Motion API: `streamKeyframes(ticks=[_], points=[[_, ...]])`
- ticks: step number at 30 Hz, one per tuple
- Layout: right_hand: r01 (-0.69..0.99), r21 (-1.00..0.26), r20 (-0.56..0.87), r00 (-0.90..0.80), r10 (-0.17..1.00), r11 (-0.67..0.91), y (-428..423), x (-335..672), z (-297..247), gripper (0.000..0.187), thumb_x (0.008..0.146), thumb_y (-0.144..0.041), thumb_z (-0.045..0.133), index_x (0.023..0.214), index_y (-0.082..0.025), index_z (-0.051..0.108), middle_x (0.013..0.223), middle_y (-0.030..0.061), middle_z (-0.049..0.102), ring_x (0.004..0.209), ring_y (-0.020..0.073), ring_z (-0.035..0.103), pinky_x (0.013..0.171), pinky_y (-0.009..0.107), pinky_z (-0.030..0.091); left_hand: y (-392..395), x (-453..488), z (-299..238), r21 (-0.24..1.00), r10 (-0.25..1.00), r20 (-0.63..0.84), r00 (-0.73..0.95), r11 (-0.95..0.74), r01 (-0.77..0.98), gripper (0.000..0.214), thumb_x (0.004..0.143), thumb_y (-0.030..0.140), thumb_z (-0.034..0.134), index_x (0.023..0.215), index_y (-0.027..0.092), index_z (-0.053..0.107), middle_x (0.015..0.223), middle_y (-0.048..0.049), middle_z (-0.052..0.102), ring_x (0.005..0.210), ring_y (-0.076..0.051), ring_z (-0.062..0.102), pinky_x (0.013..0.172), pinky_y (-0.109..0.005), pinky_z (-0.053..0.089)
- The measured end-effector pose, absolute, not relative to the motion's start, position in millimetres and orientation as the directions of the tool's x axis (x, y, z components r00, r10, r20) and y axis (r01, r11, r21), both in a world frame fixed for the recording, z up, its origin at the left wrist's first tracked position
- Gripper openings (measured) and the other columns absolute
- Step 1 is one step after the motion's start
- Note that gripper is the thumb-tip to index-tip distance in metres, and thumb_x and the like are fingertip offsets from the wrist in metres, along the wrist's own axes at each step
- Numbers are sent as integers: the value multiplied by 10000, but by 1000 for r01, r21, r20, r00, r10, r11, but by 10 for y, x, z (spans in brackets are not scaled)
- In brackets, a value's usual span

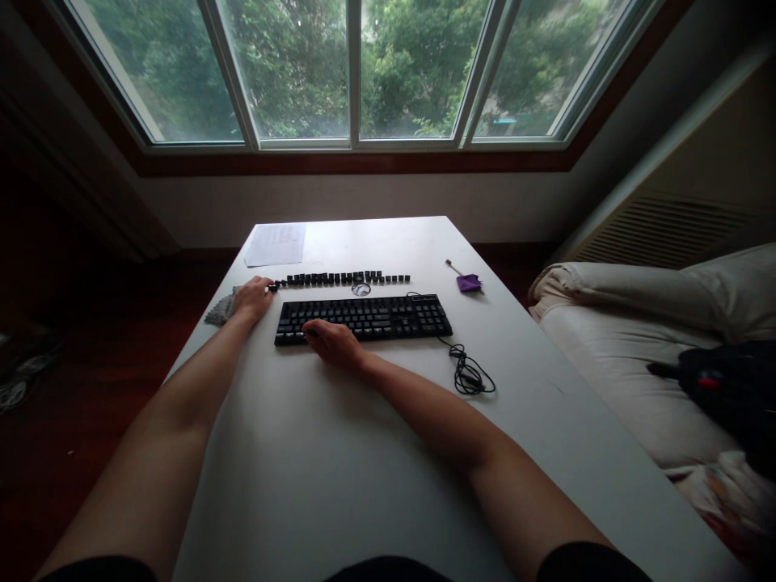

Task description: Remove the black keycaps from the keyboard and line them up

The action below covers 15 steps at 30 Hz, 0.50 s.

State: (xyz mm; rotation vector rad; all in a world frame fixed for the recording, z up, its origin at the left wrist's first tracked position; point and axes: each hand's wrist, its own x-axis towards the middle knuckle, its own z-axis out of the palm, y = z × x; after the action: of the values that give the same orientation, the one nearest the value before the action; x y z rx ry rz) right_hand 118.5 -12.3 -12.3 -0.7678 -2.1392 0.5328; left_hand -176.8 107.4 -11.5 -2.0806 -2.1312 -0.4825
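A black keyboard point(388, 315) lies across the white table, with keycaps on most of it. My right hand point(335, 343) rests at its front left edge, fingers pinched around a small dark piece that looks like a keycap point(311, 332). Beyond the keyboard stretches a row of loose black keycaps point(331, 279). At the row's left end, my left hand point(252, 299) has its fingertips closed at a keycap point(273, 287). Partly under that hand is a grey cloth point(219, 309). A round wire keycap puller or ring point(361, 288) sits between row and keyboard.
A coiled black cable point(470, 373) lies right of the keyboard. Farther back are a purple cloth point(469, 283) with a small brush point(452, 267) and a paper sheet point(276, 244). The white table point(315, 469) narrows toward the window; a beige sofa point(624, 372) stands at right.
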Motion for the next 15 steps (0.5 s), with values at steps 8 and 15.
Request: streamKeyframes(ticks=[8,15], points=[[351,-600,516,-517,683,719,-138,1194,-94,268,999,-334,526,1218,-233,644,1176,48,741,962,161,719,851,233,495,1072,-1756,-99,132,952,297,-72,33,991,343,887,277,535,1202,266,673,1270,-78,640,1093,-283,620,980,-421,445],[264,-726,497,-436,750,635,-125,1205,-63,282,1004,-344,519,1196,-236,695,918,21,752,762,140,700,756,228,506,951,-1654,-5,139,925,379,-32,-22,990,322,912,288,507,1175,218,679,1240,-117,643,1150,-320,574,1041,-487,390]])
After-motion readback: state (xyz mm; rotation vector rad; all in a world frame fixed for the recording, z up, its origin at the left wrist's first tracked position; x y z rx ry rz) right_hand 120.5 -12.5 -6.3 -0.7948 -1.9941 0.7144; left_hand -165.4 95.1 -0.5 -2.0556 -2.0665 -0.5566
